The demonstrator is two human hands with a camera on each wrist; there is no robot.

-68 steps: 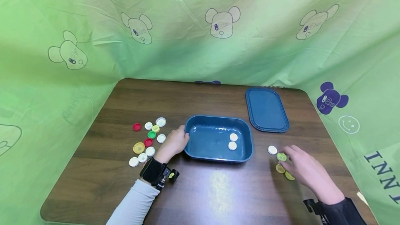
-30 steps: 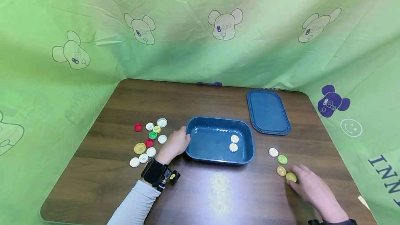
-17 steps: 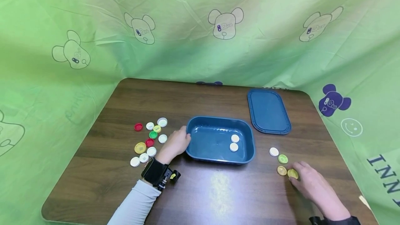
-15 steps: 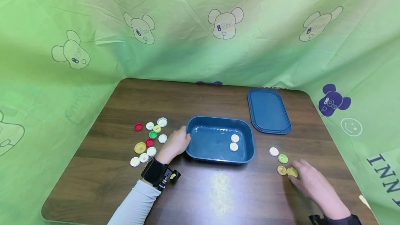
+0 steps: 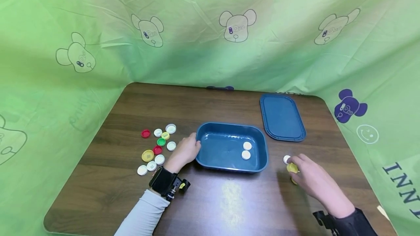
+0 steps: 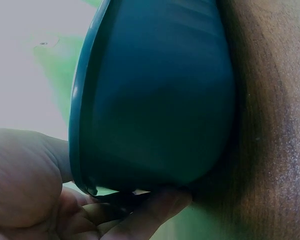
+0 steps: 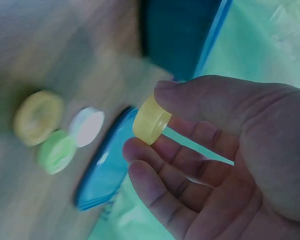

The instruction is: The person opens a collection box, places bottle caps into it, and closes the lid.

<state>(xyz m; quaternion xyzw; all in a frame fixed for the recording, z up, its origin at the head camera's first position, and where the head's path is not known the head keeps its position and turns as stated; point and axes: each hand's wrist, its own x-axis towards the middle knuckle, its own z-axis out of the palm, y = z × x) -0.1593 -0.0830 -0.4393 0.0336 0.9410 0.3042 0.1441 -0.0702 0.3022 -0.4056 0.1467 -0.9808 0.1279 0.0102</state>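
A yellow bottle cap [image 7: 151, 120] is pinched between the thumb and fingers of my right hand [image 5: 315, 181], raised over the table at the right. Below it lie a white cap [image 5: 286, 159], a green cap [image 7: 56, 151] and a tan-yellow cap [image 7: 38, 118]; in the head view the hand and held cap hide the green one. My left hand [image 5: 183, 152] grips the left end of a blue plastic tub [image 5: 218, 154], thumb at its rim and fingers against the outer wall. Two white caps [image 5: 247, 146] lie inside the tub, toward its right side.
Left of the tub is a loose group of caps: several white ones [image 5: 159, 159], two red [image 5: 146, 133], two yellow [image 5: 147, 155] and a green one [image 5: 161, 141]. A blue lid [image 5: 283, 117] lies flat at the back right. Green cloth [image 5: 197, 46] hangs around the table.
My right hand first moved toward the front-right yellow cap, took hold of it, then lifted it up and to the left over the other caps. The left hand and tub have stayed in place.
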